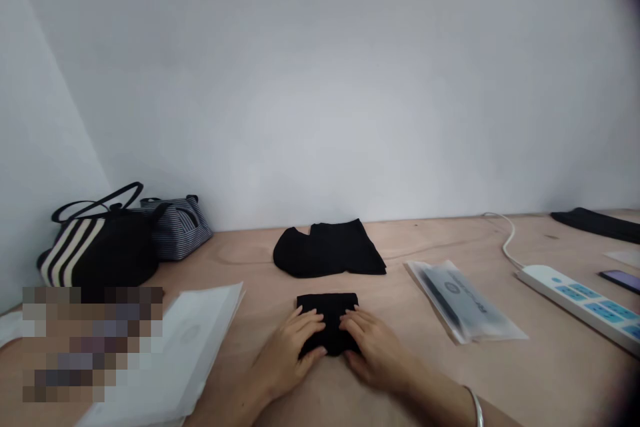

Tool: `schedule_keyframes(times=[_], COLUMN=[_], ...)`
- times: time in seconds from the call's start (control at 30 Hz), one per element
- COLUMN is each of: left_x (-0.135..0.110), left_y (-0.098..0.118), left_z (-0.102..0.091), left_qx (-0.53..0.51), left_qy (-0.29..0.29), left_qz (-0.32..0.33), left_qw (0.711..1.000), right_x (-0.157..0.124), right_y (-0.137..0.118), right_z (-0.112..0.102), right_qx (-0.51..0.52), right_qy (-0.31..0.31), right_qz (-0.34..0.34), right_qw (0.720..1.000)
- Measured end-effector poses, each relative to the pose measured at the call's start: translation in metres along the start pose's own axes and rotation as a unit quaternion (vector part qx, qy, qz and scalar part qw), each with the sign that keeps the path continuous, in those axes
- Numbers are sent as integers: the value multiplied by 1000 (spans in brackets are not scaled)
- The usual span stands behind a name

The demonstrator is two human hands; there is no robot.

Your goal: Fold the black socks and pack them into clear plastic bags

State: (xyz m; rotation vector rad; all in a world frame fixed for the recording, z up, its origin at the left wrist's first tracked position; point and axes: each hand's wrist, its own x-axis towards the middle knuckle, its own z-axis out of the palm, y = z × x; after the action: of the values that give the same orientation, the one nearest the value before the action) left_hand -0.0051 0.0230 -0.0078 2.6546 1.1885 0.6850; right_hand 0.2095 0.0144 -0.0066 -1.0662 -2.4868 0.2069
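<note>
A small folded black cloth (pixel 332 317) lies on the wooden table in front of me. My left hand (pixel 294 341) rests on its left side, with the fingers stretched over the fabric and the thumb at the near edge. From the other side my right hand (pixel 373 347) lies on the cloth in much the same way, fingers extended, a silver bangle on that wrist. Neither hand grips the fabric. Beyond it lies another black cloth piece (pixel 330 250), spread flat with one rounded end.
To the right is a frosted plastic bag (pixel 463 303) with something dark inside. Further right lie a white power strip (pixel 575 297), a phone (pixel 620 280) and more black cloth (pixel 595 223). Leftward are frosted plastic bags (pixel 175 347), a black bag (pixel 117 250) and a striped bag (pixel 175 233).
</note>
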Motion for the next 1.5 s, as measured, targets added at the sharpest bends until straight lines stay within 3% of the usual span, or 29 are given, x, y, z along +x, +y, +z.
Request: schedule_keyframes(times=[0.13,0.23,0.3,0.37,0.47,0.53,0.7,0.83,0.9,1.0,1.1,1.17,1.23,1.33,1.5], left_x=[-5,-4,-4,-6,-9,-11,-9,1,5,9,7,4,3,4,-4], left_y=[2,4,3,0,-4,-4,3,11,12,11,9,9,10,11,-5], left_z=[4,0,-3,-6,-10,-12,-15,-8,-3,2,7,11,14,3,-52], left_qx=[-61,-114,-137,-134,-95,-68,-111,-292,-310,-183,-46,4,40,123,257], left_qy=[58,60,40,7,-46,-59,-4,98,132,156,117,51,-10,-25,22], left_qz=[-33,-64,-67,-62,-63,-56,-28,-100,-140,-156,-97,-60,-43,-80,-249], left_qw=[996,990,988,989,992,994,993,946,931,958,987,997,998,989,933], right_x=[-6,-9,-9,-7,-3,-1,1,3,5,7,6,4,1,-1,-1], right_y=[-2,1,4,7,8,7,5,11,17,23,18,11,5,0,-1], right_z=[8,11,10,7,6,5,-7,-15,-13,-10,-15,-19,-19,-12,-18], right_qx=[35,16,-10,-25,-22,-14,72,165,161,75,-8,-22,-22,-37,-139], right_qy=[24,66,68,31,-32,-32,50,165,201,216,197,115,14,-47,40], right_qz=[-17,-34,-42,-51,-40,-28,13,98,143,160,66,-8,-37,14,198], right_qw=[999,997,997,998,998,999,996,968,956,960,978,993,999,998,969])
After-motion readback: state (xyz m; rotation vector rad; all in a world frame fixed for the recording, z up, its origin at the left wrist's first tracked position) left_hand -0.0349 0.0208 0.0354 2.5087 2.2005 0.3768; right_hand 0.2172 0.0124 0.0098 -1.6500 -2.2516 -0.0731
